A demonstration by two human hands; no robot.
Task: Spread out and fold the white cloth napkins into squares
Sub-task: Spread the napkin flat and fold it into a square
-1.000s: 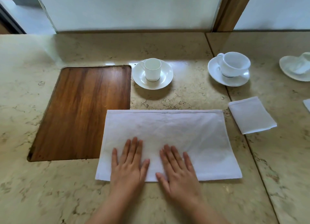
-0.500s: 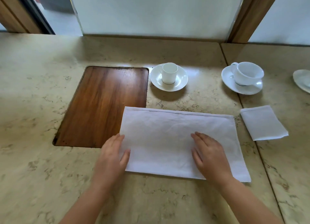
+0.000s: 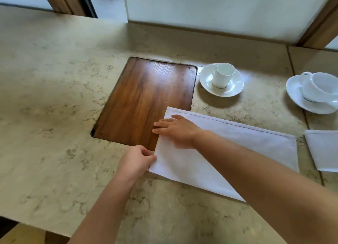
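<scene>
**Two hands at the left end of a half-folded napkin**

While one dark wooden rectangular board [image 3: 144,101] sits set into the beige marble counter [image 3: 54,97] on the left, the left hand [image 3: 136,161] pinches the near left corner of the long white cloth napkin [image 3: 237,148]. Beside it, the right hand [image 3: 178,131] lies flat on the napkin's left end, fingers stretched out together. Two white saucers stand beyond: one [image 3: 206,79] holds a tall white cup [image 3: 223,75], the other [image 3: 294,90] a wide white cup [image 3: 320,88]. One folded square white napkin [image 3: 323,150] lies at far right.
</scene>
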